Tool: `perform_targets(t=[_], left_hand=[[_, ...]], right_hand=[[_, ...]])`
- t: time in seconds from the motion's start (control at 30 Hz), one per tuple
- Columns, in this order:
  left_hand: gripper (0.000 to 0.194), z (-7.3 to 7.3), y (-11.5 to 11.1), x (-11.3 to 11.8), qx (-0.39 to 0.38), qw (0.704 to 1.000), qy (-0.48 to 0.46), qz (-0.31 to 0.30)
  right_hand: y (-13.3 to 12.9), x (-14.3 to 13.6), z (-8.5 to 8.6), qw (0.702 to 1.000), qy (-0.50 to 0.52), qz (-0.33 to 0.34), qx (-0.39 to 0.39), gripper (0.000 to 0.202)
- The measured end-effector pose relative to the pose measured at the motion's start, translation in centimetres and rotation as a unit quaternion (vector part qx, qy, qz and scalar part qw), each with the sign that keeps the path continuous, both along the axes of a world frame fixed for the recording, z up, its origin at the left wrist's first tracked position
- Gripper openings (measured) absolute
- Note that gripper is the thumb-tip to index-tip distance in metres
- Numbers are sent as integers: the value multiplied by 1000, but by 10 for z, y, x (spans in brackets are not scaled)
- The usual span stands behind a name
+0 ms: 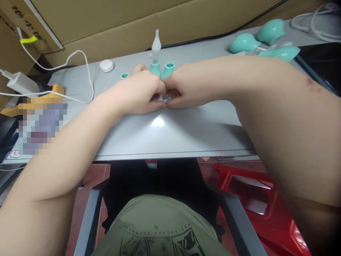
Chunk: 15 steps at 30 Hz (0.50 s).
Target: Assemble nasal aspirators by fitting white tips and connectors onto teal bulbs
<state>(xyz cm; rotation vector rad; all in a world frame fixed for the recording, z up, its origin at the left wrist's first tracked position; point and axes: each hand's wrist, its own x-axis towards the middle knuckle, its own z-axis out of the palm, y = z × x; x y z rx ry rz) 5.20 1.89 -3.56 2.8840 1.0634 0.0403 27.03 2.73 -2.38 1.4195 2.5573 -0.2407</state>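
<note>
My left hand [141, 93] and my right hand [183, 90] meet knuckle to knuckle on the grey table [170, 135], fingers curled together over something small that stays hidden. Just behind the hands stand two teal tube-shaped pieces [162, 69], one topped by a clear pointed nozzle [156, 42]. A small teal ring [124, 75] lies to the left of them, beyond my left hand.
A white oval case [106, 65] sits at the back left beside a white cable [85, 67] and charger [22, 82]. Three teal bulb-shaped parts [263, 39] lie at the back right. Cardboard [133, 25] walls the rear. A red stool [255, 199] stands below right.
</note>
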Motion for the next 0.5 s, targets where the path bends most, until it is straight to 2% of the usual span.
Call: perform_targets(t=[0.13,0.37,0.5], left_hand=[[29,0,-1,0,-8,1000,3,19],[27,0,0,2,-5,1000,10,18],[26,0,0,2,-7,1000,3,16]], right_hand=[[-2,-2,2,1000,-8,-1,3,76],[-3,-3,2,999,-41,-2,11,58],[2,3,-3,999,-28,25,13,65]])
